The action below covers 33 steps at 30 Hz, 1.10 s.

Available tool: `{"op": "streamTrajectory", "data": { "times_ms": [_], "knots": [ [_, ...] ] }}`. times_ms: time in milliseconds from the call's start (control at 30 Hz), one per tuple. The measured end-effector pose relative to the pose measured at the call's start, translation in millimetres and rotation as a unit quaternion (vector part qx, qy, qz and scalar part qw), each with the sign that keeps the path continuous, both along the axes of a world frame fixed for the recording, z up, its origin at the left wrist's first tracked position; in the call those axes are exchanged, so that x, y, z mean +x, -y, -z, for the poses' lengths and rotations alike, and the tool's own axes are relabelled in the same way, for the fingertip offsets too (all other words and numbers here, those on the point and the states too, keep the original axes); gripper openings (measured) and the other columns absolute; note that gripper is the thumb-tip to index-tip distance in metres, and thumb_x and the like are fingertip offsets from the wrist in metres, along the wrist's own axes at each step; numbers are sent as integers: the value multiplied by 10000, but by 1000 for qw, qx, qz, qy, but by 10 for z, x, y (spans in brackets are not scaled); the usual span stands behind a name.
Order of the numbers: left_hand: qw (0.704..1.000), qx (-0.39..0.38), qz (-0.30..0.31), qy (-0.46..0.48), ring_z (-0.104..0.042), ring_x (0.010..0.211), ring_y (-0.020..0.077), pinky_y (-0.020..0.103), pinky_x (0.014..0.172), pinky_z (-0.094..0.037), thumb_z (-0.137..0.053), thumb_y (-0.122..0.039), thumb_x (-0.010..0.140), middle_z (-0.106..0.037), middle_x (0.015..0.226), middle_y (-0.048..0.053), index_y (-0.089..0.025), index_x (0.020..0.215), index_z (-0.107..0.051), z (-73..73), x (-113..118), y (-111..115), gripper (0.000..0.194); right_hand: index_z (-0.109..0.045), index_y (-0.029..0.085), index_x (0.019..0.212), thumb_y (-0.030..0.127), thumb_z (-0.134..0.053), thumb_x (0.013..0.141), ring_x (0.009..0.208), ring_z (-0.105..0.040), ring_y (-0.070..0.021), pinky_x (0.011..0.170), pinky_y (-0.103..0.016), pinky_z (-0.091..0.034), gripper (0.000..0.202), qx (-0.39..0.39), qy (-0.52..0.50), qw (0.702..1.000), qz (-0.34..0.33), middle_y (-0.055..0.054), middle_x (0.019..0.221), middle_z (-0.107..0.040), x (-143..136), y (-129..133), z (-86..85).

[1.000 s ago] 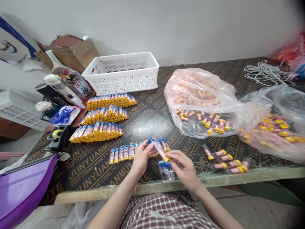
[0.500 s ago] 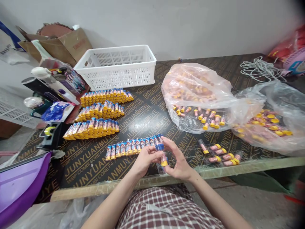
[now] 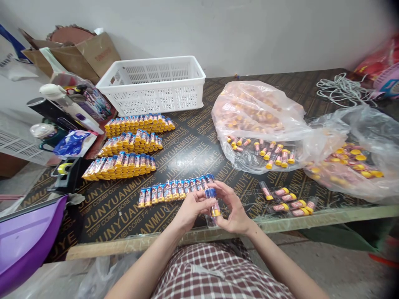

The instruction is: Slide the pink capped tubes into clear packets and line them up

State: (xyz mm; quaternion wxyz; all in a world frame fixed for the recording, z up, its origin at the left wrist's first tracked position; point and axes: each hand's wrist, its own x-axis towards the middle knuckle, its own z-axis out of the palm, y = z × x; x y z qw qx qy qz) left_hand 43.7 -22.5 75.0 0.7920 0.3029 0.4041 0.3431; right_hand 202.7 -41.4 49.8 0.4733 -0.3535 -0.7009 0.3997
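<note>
Near the table's front edge, both my hands hold one small clear tube (image 3: 213, 203) with a blue top, a yellow bottom cap and pinkish contents. My left hand (image 3: 195, 209) pinches it from the left, thumb across its side. From the right, my right hand (image 3: 230, 209) curls its fingers around it, touching its top and bottom. Just behind and to the left, a row of blue-labelled tubes (image 3: 168, 191) lies side by side, its right end partly behind my hands. Under the held tube, something clear lies at the table edge, mostly hidden.
Stacks of finished-looking tubes (image 3: 121, 165) lie at left, before a white plastic basket (image 3: 162, 93). Plastic bags (image 3: 258, 112) of yellow-capped tubes spread at right. Several loose tubes (image 3: 288, 199) lie right of my hands. A tape dispenser (image 3: 66, 176) and purple dustpan-like object (image 3: 29, 245) stand left.
The held tube has turned slightly between my fingers, and its blue top now shows more clearly. My hands stay in nearly the same place. The view has shifted a little.
</note>
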Motion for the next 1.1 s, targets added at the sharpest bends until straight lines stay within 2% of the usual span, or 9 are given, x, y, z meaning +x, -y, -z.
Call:
{"op": "streamTrajectory", "data": {
  "times_ms": [467,633,733,800,867,900,967,1033,1100],
  "knots": [
    [1000,8,-8,6,-562,566,83,193,549,-430,-804,-323,609,-641,666,12,-109,802,-690,-14,-21,10,310,-235,258,1414,-6,-497,564,1252,-460,-254,1051,-432,-406,928,-1,-35,999,-3,-88,1365,-446,-48,-3,-1],
    [1000,13,-18,-1,-568,575,88,201,561,-443,-805,-336,597,-657,689,20,-112,823,-693,-7,-30,18,337,-209,267,1421,9,-519,602,1255,-454,-250,1050,-430,-404,914,4,-37,999,-16,-90,1381,-423,-114,-29,-14],
    [998,34,-43,-41,-576,571,100,217,570,-453,-803,-370,585,-669,685,28,-114,795,-685,0,-176,-44,352,-155,282,1439,71,-593,653,1242,-458,-262,1050,-462,-391,924,8,-9,1000,-27,-102,1461,-309,-74,-69,-58],
    [988,62,-88,-110,-581,559,113,222,555,-446,-807,-398,559,-670,659,31,-119,738,-666,9,-393,-125,360,-142,301,1443,145,-650,684,1221,-469,-271,1051,-493,-373,927,11,11,1000,1,-102,1497,-235,36,-111,-69],
    [958,94,-153,-222,-577,540,125,228,532,-432,-810,-423,527,-659,621,23,-130,694,-638,35,-680,-216,378,-129,321,1444,203,-652,730,1185,-496,-264,1038,-511,-374,893,7,10,998,59,-102,1486,-258,194,-161,-47],
    [932,108,-183,-294,-572,530,131,233,526,-424,-807,-437,516,-649,600,16,-137,689,-629,60,-828,-256,390,-125,327,1444,220,-642,752,1160,-514,-257,1022,-508,-389,870,2,6,996,90,-103,1467,-292,276,-186,-27],
    [855,132,-207,-456,-565,524,149,247,525,-407,-797,-470,506,-616,556,3,-146,688,-623,137,-1084,-316,410,-151,330,1439,242,-630,777,1117,-539,-246,986,-493,-425,822,-5,3,990,141,-103,1428,-352,421,-222,16],
    [784,156,-177,-574,-571,544,171,263,553,-401,-778,-492,523,-598,547,0,-152,716,-634,239,-1243,-345,417,-204,324,1427,261,-634,782,1104,-545,-245,962,-479,-446,778,-9,13,985,170,-102,1408,-381,518,-235,41],
    [747,178,-127,-627,-583,580,188,271,593,-401,-755,-493,561,-604,577,7,-154,783,-645,332,-1304,-350,420,-256,314,1413,276,-641,780,1107,-543,-248,955,-472,-453,743,-7,34,982,186,-102,1405,-389,577,-230,40]
  ]
}}
